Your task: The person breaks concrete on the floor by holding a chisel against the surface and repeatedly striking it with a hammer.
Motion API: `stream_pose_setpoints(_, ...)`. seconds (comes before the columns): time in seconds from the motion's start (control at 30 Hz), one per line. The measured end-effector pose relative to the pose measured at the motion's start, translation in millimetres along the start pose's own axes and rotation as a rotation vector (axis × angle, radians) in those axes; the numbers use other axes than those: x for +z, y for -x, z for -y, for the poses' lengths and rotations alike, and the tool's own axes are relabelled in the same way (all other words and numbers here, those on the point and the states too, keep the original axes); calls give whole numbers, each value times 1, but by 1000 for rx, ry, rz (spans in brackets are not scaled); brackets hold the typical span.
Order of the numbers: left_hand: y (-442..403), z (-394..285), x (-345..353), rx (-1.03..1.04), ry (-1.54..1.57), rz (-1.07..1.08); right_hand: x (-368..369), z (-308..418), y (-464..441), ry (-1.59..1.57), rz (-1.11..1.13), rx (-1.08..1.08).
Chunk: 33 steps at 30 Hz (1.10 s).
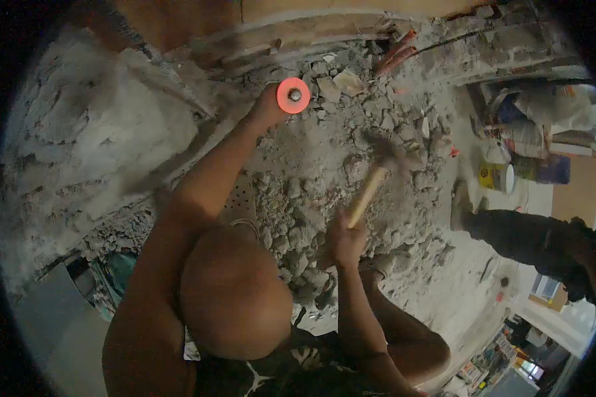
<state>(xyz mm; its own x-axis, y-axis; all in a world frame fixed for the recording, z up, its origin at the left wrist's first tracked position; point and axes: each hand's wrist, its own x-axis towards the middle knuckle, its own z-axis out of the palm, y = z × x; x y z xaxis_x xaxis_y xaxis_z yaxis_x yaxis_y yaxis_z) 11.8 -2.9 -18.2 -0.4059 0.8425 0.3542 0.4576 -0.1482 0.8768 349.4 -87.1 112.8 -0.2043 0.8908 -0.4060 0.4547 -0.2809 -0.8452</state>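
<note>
My left hand (269,109) is closed around a chisel (293,95) with a round orange-red hand guard. The chisel's metal striking end faces up at me; its shaft and tip are hidden under the guard. In my right hand (349,243) is the wooden handle of a hammer (368,194). The hammer's head is blurred and hangs over the rubble, to the right of the chisel and apart from it. Broken stone and concrete rubble (295,218) lies around both tools. A sandal with holes (240,200) shows beneath my left arm.
Orange-red pipes (397,56) stick out of the rubble at the far edge. On the right, another person's dark-clothed leg (510,231) stands near a yellow-labelled bucket (496,176). A dusty grey mound (106,119) fills the left. Cardboard (576,185) leans at far right.
</note>
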Motion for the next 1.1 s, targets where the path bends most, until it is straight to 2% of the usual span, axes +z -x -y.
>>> stream_pose_setpoints(0.03, 0, 4, 0, 0, -10, -11, 0, 19, 1, -210, -46, -186)
stream_pose_setpoints(0.17, 8, 10, 7, -58, 143, -61, -8, 143, 25, -601, -48, -443)
stream_pose_setpoints(0.2, 10, -2, 3, -40, 102, -13, -5, 156, 25, -600, -40, -442)
stream_pose_setpoints(0.27, 11, -3, 2, -24, 58, 23, 2, 172, 19, -744, 145, -641)
stream_pose_setpoints(0.3, 11, 11, 6, -25, 117, 24, 12, 152, 9, -751, 175, -609)
stream_pose_setpoints(0.33, 12, 18, 6, -29, 176, 26, 27, 95, -16, -559, 133, -538)
stream_pose_setpoints(0.37, 11, 15, 2, -32, 168, 15, 46, 13, -51, -88, 67, -552)
stream_pose_setpoints(0.4, 5, 6, -5, 83, 132, 96, 62, -60, -84, 302, 107, -517)
stream_pose_setpoints(0.43, -5, -2, -12, 205, 88, 176, 64, -38, -70, 371, 146, -357)
stream_pose_setpoints(0.47, 10, -24, -9, -11, -39, -74, 65, -18, -54, 436, 188, -201)
stream_pose_setpoints(0.5, 2, -30, -21, -11, -67, -100, 67, -20, -56, 431, 217, -227)
stream_pose_setpoints(0.57, 11, -45, -28, -115, 24, -79, 45, -43, -45, 329, 213, -23)
stream_pose_setpoints(0.6, 12, -7, -16, -137, 87, -104, 40, -36, -41, 186, 135, -145)
stream_pose_setpoints(0.63, 11, -10, -21, -138, 73, -111, 35, -17, -32, 41, 57, -260)
stream_pose_setpoints(0.7, 12, -22, -25, -50, 11, -56, 31, 71, -5, -387, 74, -531)
stream_pose_setpoints(0.73, 14, 2, -12, -47, 186, -131, 24, 106, 2, -392, 85, -533)
stream_pose_setpoints(0.8, 12, -3, -15, -9, 88, -150, 2, 163, 9, -744, 270, -622)
stream_pose_setpoints(0.83, 13, -12, -19, 27, -2, -160, 0, 173, 10, -918, 364, -655)
stream_pose_setpoints(0.87, 10, -19, -23, -29, 148, -111, 2, 175, 9, -1031, 375, -645)
stream_pose_setpoints(0.93, 5, -20, -25, -8, 45, -122, 18, 143, -7, -1052, 324, -512)
stream_pose_setpoints(0.97, 4, -18, -27, 21, -59, -128, 32, 102, -25, -870, 305, -470)
stream_pose_setpoints(1.0, 6, -17, -27, 19, -54, -129, 48, 40, -49, -110, 148, -670)
stream_pose_setpoints(1.03, 4, -20, -30, 51, 47, -72, 58, 2, -64, 299, 189, -752)
stream_pose_setpoints(1.1, -10, -18, -35, 103, 132, -13, 67, 40, -51, 412, 381, -36)
